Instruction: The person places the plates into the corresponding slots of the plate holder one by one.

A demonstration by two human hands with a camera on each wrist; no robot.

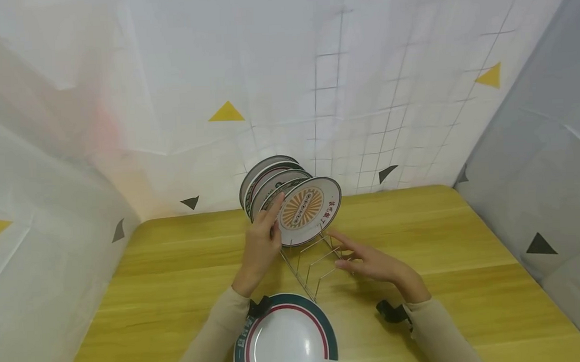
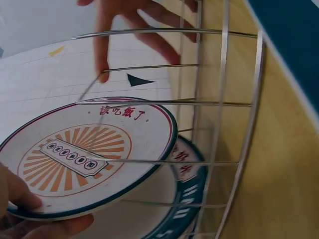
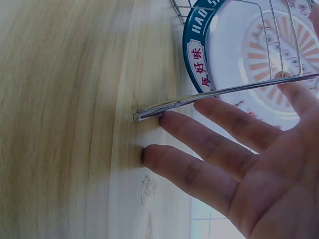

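Note:
My left hand [image 1: 260, 240] pinches the edge of a white plate [image 1: 301, 208] with an orange sunburst print and red lettering. In the left wrist view the thumb [image 2: 22, 194] lies on the plate's printed face and a finger shows beneath the rim. The plate leans at the front of a row of several upright plates [image 1: 265, 166] in a wire rack [image 1: 299, 277]. At the rack's right side, my right hand [image 1: 371, 259] has its fingers spread; in the right wrist view they lie along the wire rail [image 3: 239, 89].
A large plate [image 1: 290, 335] with a teal rim and red ring lies flat on the wooden table [image 1: 179, 291], between the forearms and in front of the rack. White sheeting [image 1: 266, 54] with yellow and dark triangles stands behind and at both sides.

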